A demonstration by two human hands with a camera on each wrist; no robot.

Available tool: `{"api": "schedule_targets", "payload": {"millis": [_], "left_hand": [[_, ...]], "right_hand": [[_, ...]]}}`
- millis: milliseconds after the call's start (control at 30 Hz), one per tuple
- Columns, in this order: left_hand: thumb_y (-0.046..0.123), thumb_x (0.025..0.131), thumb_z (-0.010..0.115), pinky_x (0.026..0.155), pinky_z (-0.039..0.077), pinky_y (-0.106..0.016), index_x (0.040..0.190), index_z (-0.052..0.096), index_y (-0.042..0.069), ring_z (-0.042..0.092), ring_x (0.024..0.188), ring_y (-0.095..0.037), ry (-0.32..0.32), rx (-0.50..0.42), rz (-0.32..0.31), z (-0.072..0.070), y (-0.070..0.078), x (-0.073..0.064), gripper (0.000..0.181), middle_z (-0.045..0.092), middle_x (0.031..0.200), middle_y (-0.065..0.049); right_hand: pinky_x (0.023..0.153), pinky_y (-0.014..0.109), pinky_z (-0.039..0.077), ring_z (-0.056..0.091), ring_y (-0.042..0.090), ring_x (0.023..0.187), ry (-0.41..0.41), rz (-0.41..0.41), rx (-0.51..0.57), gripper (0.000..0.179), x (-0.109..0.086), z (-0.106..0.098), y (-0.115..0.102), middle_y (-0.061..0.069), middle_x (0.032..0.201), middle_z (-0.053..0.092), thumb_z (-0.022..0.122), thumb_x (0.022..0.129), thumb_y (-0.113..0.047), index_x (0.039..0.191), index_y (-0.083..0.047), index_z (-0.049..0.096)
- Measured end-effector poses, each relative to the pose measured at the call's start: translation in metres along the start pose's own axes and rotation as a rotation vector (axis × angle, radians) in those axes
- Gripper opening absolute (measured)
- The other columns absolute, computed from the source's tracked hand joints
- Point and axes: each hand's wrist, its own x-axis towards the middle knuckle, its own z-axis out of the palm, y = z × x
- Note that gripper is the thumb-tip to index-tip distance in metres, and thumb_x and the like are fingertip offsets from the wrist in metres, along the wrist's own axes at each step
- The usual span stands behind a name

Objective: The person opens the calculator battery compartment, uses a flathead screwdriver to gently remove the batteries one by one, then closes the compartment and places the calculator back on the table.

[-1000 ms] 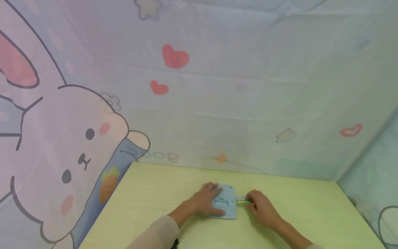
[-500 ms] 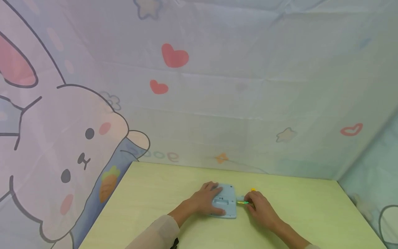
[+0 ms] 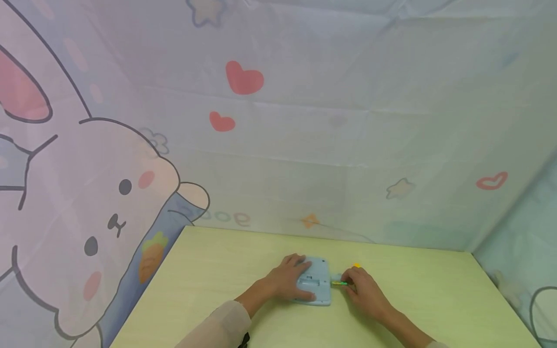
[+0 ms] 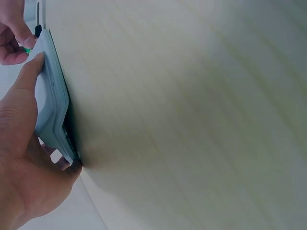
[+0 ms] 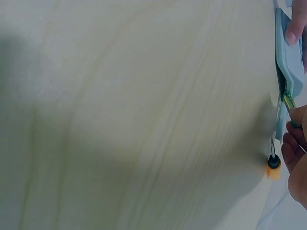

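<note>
A light-blue calculator [image 3: 319, 285] lies face down on the table, its battery compartment [image 3: 310, 282] uncovered. My left hand [image 3: 285, 280] grips it from the left, thumb and forefinger spread over its back; in the left wrist view the thumb presses the top while other fingers curl at the end. Just off its right edge, my right hand [image 3: 365, 292] pinches a small green and gold battery [image 5: 289, 101] between thumb and fingertips. A small pale-blue piece [image 3: 336, 277] lies behind the battery, partly hidden. Below the right hand is a screwdriver [image 5: 273, 167] with an orange handle, mostly hidden in the head view.
The pale wooden table [image 3: 209, 270] spreads around both hands. A printed cloth [image 3: 304, 145] with a rabbit and hearts hangs behind the table, and another cloth [image 3: 539, 232] hangs along the right side.
The battery looks slightly turned in my right fingers, and that hand has shifted a little. My left hand and the calculator have stayed in place.
</note>
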Motion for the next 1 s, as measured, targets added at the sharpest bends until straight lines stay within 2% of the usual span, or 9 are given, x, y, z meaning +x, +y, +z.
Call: {"api": "schedule_targets", "payload": {"millis": [233,400,700,867,1000], "left_hand": [[0.071,0.087,0.074,0.114,0.044,-0.056,0.165,0.041,0.024,0.022,0.159,-0.027,-0.003,-0.015,-0.003,-0.001,0.002,-0.002,0.097,0.03,0.172,0.0],[0.072,0.086,0.074,0.114,0.044,-0.057,0.165,0.041,0.025,0.022,0.16,-0.026,-0.002,-0.013,-0.006,-0.001,0.002,-0.002,0.097,0.03,0.172,0.001],[0.073,0.087,0.073,0.115,0.043,-0.055,0.165,0.04,0.026,0.021,0.16,-0.026,-0.004,-0.008,-0.001,0.001,-0.001,0.0,0.097,0.029,0.172,0.001],[0.074,0.086,0.073,0.114,0.045,-0.054,0.165,0.041,0.026,0.022,0.159,-0.026,-0.002,0.009,0.0,0.003,-0.003,0.002,0.098,0.029,0.172,0.001],[0.075,0.086,0.072,0.114,0.045,-0.054,0.165,0.04,0.026,0.022,0.159,-0.026,-0.002,0.01,0.001,0.004,-0.004,0.003,0.098,0.029,0.172,0.001]], "right_hand": [[0.079,0.031,0.056,0.061,0.013,0.09,0.042,-0.033,-0.014,0.023,-0.002,0.001,0.003,-0.007,0.096,0.064,0.083,0.088,0.001,0.096,-0.015,0.069],[0.08,0.032,0.057,0.062,0.015,0.093,0.07,-0.041,-0.026,0.026,-0.003,0.0,0.001,-0.007,0.096,0.063,0.085,0.085,0.003,0.094,-0.016,0.069],[0.077,0.028,0.058,0.06,0.012,0.092,0.157,-0.101,-0.078,0.031,-0.007,0.003,0.003,-0.01,0.094,0.059,0.089,0.078,0.004,0.09,-0.016,0.068],[0.074,0.026,0.055,0.054,0.007,0.088,0.153,-0.086,-0.091,0.033,-0.01,0.003,0.004,-0.011,0.092,0.055,0.088,0.078,0.003,0.087,-0.019,0.065],[0.072,0.024,0.054,0.052,0.006,0.087,0.159,-0.103,-0.103,0.036,-0.012,0.002,0.005,-0.01,0.091,0.054,0.089,0.077,0.004,0.085,-0.019,0.063]]}}
